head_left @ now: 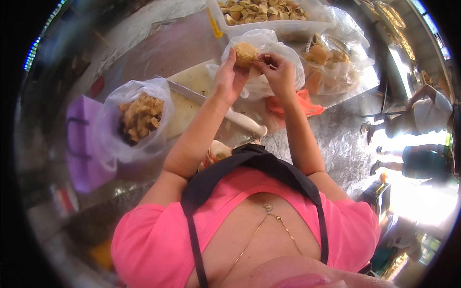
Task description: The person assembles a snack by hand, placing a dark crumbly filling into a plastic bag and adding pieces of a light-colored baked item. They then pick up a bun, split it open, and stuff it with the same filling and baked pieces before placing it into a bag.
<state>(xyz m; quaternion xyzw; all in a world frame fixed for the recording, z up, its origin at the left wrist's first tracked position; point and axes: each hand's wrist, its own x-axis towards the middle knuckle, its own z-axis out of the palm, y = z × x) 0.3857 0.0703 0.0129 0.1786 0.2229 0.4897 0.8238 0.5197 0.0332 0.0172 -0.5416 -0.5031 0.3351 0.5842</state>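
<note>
In my left hand (pixel 227 81) is a round, rough-surfaced tan ball (pixel 245 54) that looks like a bun; its exact kind is unclear. The fingers of my right hand (pixel 280 72) are pinched together at the ball's right edge, and what lies between them is too small to make out. Both hands are above a white plastic bag (pixel 288 50). Below and left of them lies a long serrated knife (pixel 189 92) with a white handle, partly over a pale cutting board (pixel 192 77). My left forearm hides part of the knife.
At the back stands a clear plastic box (pixel 273 26) of cut tan pieces. A clear bag (pixel 331 72) with brownish pieces sits to its right. An orange-red bag (pixel 307 105) lies near my right forearm. At left are a bag of brown chunks (pixel 140 117) and a purple bag (pixel 84 144).
</note>
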